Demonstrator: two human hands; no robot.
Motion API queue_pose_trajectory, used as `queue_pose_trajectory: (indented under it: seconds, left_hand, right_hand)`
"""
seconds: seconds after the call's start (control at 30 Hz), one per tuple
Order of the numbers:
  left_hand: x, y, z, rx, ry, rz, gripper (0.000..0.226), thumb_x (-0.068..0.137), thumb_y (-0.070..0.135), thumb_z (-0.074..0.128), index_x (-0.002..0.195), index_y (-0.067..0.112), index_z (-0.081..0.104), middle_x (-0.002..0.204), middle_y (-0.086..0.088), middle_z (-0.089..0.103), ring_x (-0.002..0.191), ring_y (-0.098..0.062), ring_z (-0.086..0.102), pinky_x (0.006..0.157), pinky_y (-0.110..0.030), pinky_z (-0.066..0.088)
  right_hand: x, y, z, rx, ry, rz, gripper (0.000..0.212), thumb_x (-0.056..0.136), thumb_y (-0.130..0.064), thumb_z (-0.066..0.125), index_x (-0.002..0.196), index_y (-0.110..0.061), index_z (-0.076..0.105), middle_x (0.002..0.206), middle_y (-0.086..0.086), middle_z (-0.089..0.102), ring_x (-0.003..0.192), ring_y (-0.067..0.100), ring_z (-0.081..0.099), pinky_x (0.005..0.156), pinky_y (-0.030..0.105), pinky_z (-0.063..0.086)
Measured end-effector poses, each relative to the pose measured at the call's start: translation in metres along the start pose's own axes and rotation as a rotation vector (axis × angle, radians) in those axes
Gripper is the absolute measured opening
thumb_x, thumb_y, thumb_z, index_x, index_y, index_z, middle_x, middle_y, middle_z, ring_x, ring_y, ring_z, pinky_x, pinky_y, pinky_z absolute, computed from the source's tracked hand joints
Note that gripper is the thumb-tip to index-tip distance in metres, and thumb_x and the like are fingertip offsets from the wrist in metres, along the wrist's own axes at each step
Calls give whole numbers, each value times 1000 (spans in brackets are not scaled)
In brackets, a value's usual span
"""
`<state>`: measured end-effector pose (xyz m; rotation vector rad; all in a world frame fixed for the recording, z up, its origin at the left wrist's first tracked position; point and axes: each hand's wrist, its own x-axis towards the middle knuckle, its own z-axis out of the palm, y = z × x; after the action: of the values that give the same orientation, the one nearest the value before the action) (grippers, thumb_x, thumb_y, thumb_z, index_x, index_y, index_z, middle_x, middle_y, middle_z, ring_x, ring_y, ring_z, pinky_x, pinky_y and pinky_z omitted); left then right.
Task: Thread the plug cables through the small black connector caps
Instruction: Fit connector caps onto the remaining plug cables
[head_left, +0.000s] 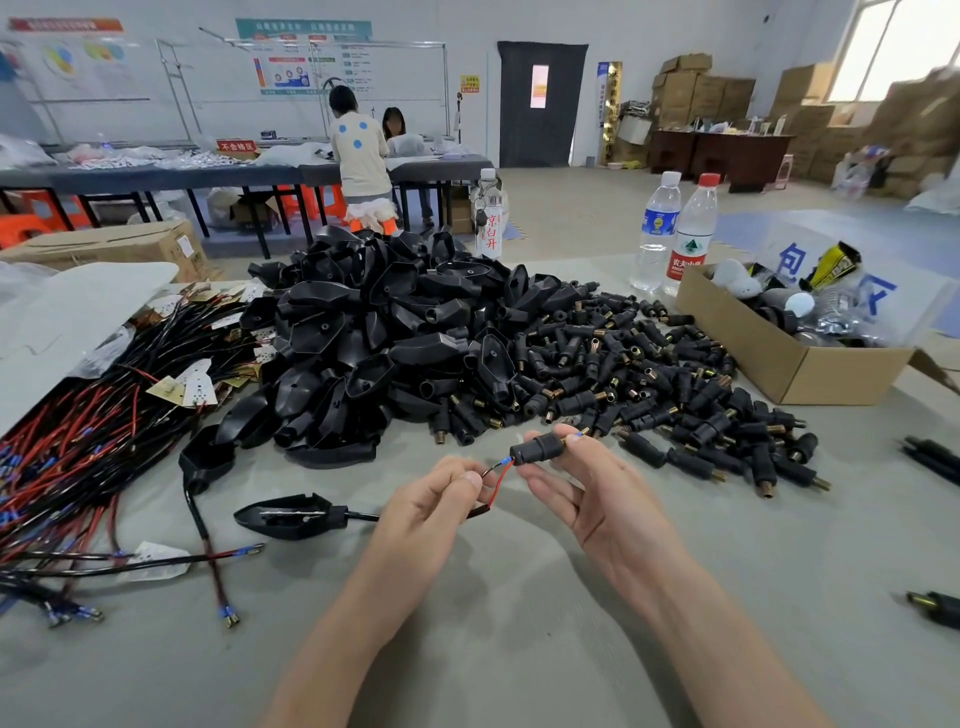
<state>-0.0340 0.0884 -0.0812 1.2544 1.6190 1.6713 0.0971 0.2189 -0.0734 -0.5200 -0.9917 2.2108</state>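
Centrally, two bare hands meet just above a grey tabletop (789, 571). The left hand (436, 501) pinches a thin cable (491, 475) of one red and one black wire, its fingers (467, 480) curled tight on it. The right hand (592, 488) holds a small black connector cap (537, 448) lying sideways, its fingers (569, 435) clamped on the cap from above and below. The cable's blue-tipped wire ends sit at the cap's left opening, between the two hands.

Left of the left hand, a black teardrop-shaped shell (291, 515) lies on the tabletop, a black lead running from it toward that hand. Behind the hands sits a big heap of matching shells (363, 332), and to its right a spread of loose connector caps (654, 384) with brass ends. A tangle of red and black cables (78, 452) fills the left side. At far right stand a cardboard box (769, 358) and two water bottles (675, 236).
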Motion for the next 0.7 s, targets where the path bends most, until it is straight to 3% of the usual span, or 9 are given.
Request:
queue_pose_trajectory:
  seconds: [0.1, 0.2, 0.27, 0.37, 0.47, 0.57, 0.63, 0.7]
  left_hand:
    - [0, 1, 0, 29, -5, 31, 35, 97, 27, 45, 85, -1, 61, 96, -6, 62, 93, -17, 60, 94, -27, 49]
    - [-2, 3, 2, 116, 5, 70, 36, 95, 26, 48, 74, -4, 52, 94, -3, 59, 88, -30, 54, 83, -39, 46]
    - [-4, 4, 5, 183, 2, 87, 39, 94, 26, 49, 72, -5, 52, 93, 3, 59, 80, -31, 51, 69, -29, 40]
    - [-6, 6, 6, 246, 12, 119, 39, 94, 27, 49, 69, -2, 50, 92, 7, 58, 66, -17, 45, 60, -14, 33]
    - [-6, 6, 4, 241, 11, 117, 37, 94, 27, 49, 68, 1, 50, 89, 3, 56, 63, -13, 44, 58, -18, 34]
    - [-6, 4, 5, 224, -26, 37, 38, 93, 35, 48, 73, 3, 51, 87, -9, 55, 78, -34, 54, 68, -39, 42]
    - [-6, 1, 6, 236, -17, -11, 38, 94, 43, 49, 79, 10, 60, 84, -11, 59, 77, -31, 57, 64, -30, 42]
    - [-6, 0, 4, 233, 30, -36, 28, 99, 44, 52, 83, 24, 64, 82, -3, 68, 77, -16, 64, 68, -18, 45]
  right_hand:
    - [-1, -1, 1, -12, -7, 10, 22, 102, -18, 53, 118, -6, 60, 116, 20, 72, 101, 36, 72, 76, 29, 60]
    - [-1, 0, 1, -30, 21, 31, 22, 100, -19, 56, 116, -5, 63, 115, 20, 72, 99, 35, 73, 73, 28, 61]
    - [-1, 1, 1, -44, 48, 41, 23, 99, -18, 58, 116, -3, 64, 113, 22, 72, 95, 34, 74, 71, 27, 61]
    - [0, 2, 1, -45, 63, 39, 24, 99, -17, 58, 116, -1, 64, 110, 25, 72, 89, 34, 75, 68, 27, 61]
    - [-2, 2, 3, -38, 31, 58, 25, 98, -17, 59, 117, -1, 63, 108, 24, 73, 89, 34, 75, 68, 27, 61]
    - [-4, 6, 6, -48, -31, 100, 26, 98, -18, 60, 117, -1, 64, 111, 24, 72, 92, 34, 74, 70, 27, 60]
    - [-4, 7, 7, -45, -23, 104, 25, 98, -17, 60, 117, -1, 64, 113, 24, 71, 95, 35, 74, 71, 27, 60]
    - [-3, 6, 6, -26, 2, 91, 26, 99, -17, 58, 118, -1, 62, 114, 25, 71, 97, 37, 73, 71, 28, 60]
